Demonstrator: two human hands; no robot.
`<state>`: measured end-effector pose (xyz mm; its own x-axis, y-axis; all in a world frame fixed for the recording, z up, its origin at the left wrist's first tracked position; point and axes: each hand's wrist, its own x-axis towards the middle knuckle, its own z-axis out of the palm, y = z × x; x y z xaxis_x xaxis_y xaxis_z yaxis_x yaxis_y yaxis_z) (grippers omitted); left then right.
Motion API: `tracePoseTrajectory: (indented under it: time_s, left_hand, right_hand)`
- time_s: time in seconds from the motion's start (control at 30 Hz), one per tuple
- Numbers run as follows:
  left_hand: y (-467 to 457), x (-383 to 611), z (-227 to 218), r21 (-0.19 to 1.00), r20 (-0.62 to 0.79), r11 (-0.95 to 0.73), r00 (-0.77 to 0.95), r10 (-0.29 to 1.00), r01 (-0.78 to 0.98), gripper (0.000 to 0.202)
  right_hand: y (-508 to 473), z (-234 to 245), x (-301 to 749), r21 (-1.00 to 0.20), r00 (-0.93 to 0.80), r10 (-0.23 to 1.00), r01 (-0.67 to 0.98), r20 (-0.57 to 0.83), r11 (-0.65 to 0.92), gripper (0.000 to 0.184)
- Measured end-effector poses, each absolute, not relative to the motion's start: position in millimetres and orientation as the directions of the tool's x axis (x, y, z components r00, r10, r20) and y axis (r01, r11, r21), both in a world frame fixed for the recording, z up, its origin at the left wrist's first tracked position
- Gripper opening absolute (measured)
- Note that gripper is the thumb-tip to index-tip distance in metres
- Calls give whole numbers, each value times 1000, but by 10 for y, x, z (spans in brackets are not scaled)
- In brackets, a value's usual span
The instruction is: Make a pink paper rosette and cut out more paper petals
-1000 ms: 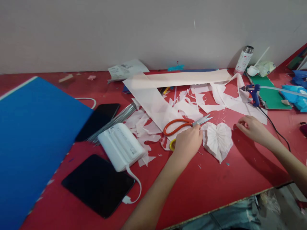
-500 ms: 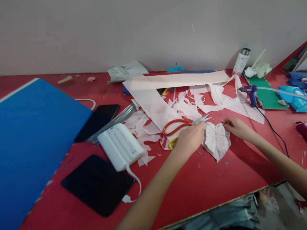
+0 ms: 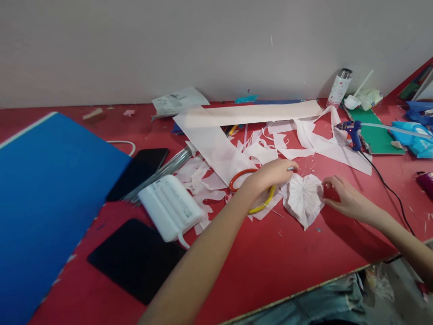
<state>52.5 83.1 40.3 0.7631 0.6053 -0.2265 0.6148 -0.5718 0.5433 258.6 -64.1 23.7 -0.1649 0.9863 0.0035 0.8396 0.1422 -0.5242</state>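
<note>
Head view:
- Left hand (image 3: 273, 174) clenched around the scissors (image 3: 241, 179), its orange and yellow handles showing, blades mostly hidden.
- Right hand (image 3: 350, 201) open, fingers curved, just beside the pleated paper heart (image 3: 302, 201).
- That pleated paper heart lies flat on the red desk (image 3: 287, 275), between the hands.
- Paper scraps (image 3: 260, 152) lie scattered behind the scissors; a glue gun (image 3: 352, 129) rests farther right.
</note>
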Motion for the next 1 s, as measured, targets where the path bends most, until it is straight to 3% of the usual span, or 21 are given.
tracePoseTrajectory:
  time_s: [0.1,0.27,0.43,0.7,0.8,1.0]
  left_hand:
    - [857,554,454,548,-249,-572,772,585,610,31]
    - [852,607,582,509,-302,-597,778,550,620,21]
    - [890,600,566,555,-287,-579,791,541,597,15]
    - [936,503,638,621,-334,-540,816,473,568,13]
    - [857,496,764,609,-337,-557,820,462,564,12]
    - [777,465,837,622,-296,-564,830,473,544,14]
  right_hand:
    - [-748,245,2551,-531,-187,981,837,-44,135,27]
    - [-789,174,2519,-541,-192,981,829,-33,144,22]
    - [-820,145,2525,-535,-145,989,838,-34,104,24]
    - [-636,101,2628,-661,-91,996,746,24,83,33]
    - [-454,102,2663,-725,-118,993,684,-8,76,27]
    - [-223,169,2646,-726,-181,979,685,-97,55,30]
